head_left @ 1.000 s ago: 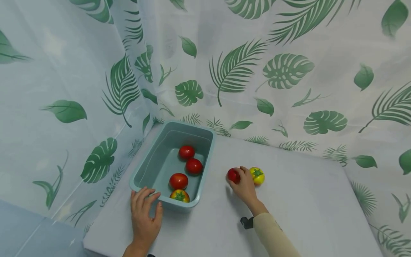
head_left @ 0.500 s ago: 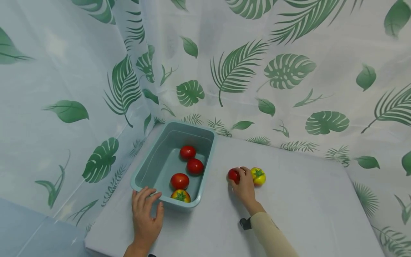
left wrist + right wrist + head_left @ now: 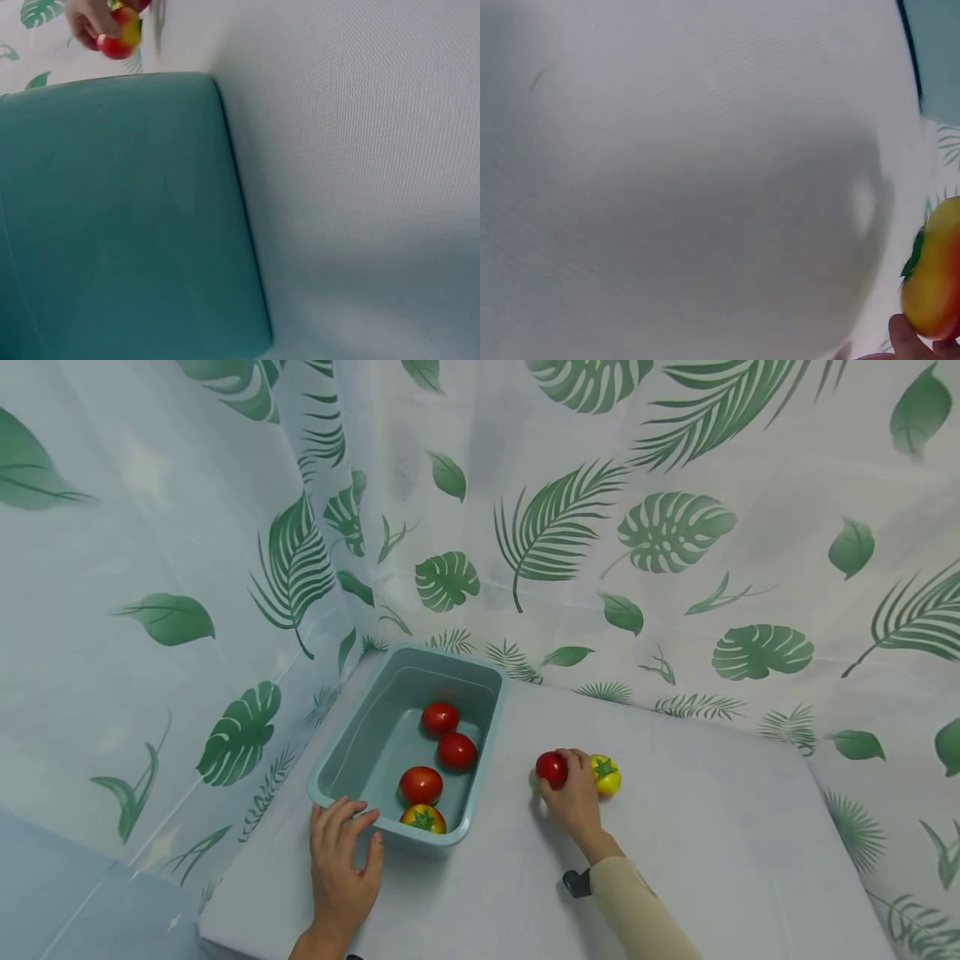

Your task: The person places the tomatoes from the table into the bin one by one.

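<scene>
My right hand (image 3: 573,797) grips a tomato (image 3: 552,769) with curled fingers, to the right of the bin. Its red side shows in the head view, while the right wrist view shows the same tomato (image 3: 932,277) yellow with a green calyx. Just right of this hand lies a yellow tomato (image 3: 606,777), partly covered by it. My left hand (image 3: 341,868) rests with relaxed fingers at the near left rim of a blue-green plastic bin (image 3: 483,777). Inside the bin are three red tomatoes (image 3: 421,786) and a yellow-red one (image 3: 423,818) with a green calyx.
The bin stands on the left part of a white-covered table (image 3: 697,827). Behind and to the left hang white curtains (image 3: 540,635) printed with green leaves. The bin's outer wall (image 3: 127,217) fills much of the left wrist view.
The tomato in my right hand shows a little more of its red side now. My left hand stays at the bin rim, and the head view has shifted slightly.
</scene>
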`<state>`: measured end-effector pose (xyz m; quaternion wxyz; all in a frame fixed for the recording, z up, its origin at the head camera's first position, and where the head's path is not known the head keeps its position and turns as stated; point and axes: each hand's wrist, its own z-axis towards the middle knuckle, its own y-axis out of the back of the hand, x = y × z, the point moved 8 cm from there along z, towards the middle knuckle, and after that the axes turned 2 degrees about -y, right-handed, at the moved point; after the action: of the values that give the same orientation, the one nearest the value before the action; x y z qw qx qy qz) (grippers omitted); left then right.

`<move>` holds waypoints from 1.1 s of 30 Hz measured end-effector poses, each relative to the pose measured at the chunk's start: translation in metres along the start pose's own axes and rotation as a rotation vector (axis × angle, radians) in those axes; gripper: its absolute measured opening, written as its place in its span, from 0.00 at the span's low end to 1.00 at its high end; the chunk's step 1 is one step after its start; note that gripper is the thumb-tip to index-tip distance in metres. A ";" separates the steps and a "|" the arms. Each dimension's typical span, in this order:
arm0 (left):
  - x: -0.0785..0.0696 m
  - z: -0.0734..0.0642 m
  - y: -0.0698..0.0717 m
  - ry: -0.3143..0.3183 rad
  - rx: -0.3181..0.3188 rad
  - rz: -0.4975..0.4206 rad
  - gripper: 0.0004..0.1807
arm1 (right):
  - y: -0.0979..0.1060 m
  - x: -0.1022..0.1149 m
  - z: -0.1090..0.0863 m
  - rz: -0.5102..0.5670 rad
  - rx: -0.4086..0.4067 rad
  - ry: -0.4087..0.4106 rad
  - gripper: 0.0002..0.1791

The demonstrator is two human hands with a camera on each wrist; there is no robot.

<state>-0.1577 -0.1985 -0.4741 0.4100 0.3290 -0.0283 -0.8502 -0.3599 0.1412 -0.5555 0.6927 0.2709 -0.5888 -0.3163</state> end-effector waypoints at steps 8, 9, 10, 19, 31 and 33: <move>0.001 0.000 0.000 0.013 0.003 0.009 0.15 | 0.020 0.028 0.001 0.080 -0.085 0.086 0.34; 0.002 0.000 0.000 0.015 0.005 0.011 0.15 | 0.023 0.033 0.001 0.085 -0.094 0.093 0.34; 0.002 0.000 -0.001 0.017 0.007 0.013 0.15 | 0.025 0.039 0.002 0.093 -0.100 0.100 0.33; 0.001 -0.001 -0.002 0.023 0.015 0.007 0.15 | 0.048 0.094 0.010 0.192 -0.119 0.152 0.35; 0.001 0.000 -0.002 0.020 0.014 -0.002 0.15 | 0.074 0.158 0.004 0.387 -0.116 0.337 0.36; 0.001 0.000 -0.002 0.020 0.012 -0.004 0.15 | 0.076 0.174 -0.001 0.402 -0.094 0.379 0.36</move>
<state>-0.1596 -0.1976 -0.4748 0.4067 0.3398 -0.0288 -0.8475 -0.3313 0.0591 -0.3871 0.8510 0.1707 -0.4754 -0.1434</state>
